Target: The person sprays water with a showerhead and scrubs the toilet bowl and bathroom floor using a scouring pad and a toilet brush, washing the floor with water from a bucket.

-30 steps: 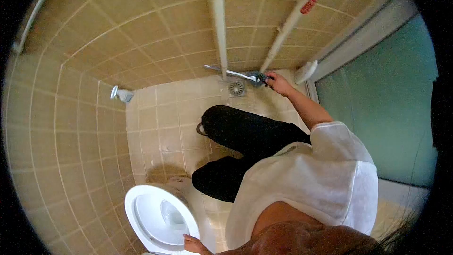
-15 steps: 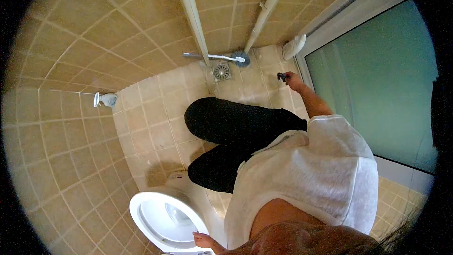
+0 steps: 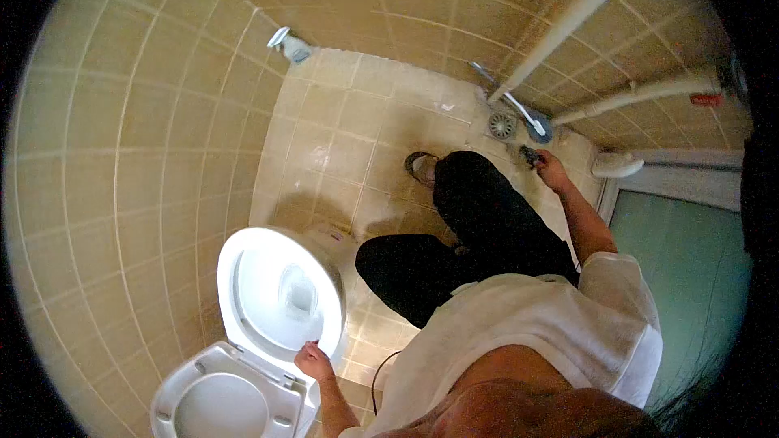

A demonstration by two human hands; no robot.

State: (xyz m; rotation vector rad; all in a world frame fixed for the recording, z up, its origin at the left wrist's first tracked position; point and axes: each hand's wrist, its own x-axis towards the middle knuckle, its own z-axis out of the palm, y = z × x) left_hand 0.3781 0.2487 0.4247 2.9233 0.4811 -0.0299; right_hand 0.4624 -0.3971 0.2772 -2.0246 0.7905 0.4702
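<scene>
My left hand [image 3: 313, 362] is closed, its fingertips at the inner rim of the white toilet bowl [image 3: 329, 276], close to the seat hinge. The toilet lid [image 3: 182, 369] is swung back, away from the bowl. Out to the right, my right hand [image 3: 553, 172] is closed around a small dark object [image 3: 530, 156], whose kind I cannot tell. That hand is near the floor drain [image 3: 501, 125] and a toilet brush [image 3: 537, 126] with a white handle and grey-blue head.
A spray bottle [image 3: 292, 47] stands in the far corner. Two pipes run along the tiled wall, one a slanting pipe [image 3: 568, 24]. A white bottle [image 3: 617, 165] is beside the frosted door [image 3: 682, 251]. My foot [image 3: 422, 169] is on the tiled floor [image 3: 324, 130].
My view has turned, bringing the toilet and its lid further into sight. My legs have moved apart and a foot now shows. My right hand still holds the dark object.
</scene>
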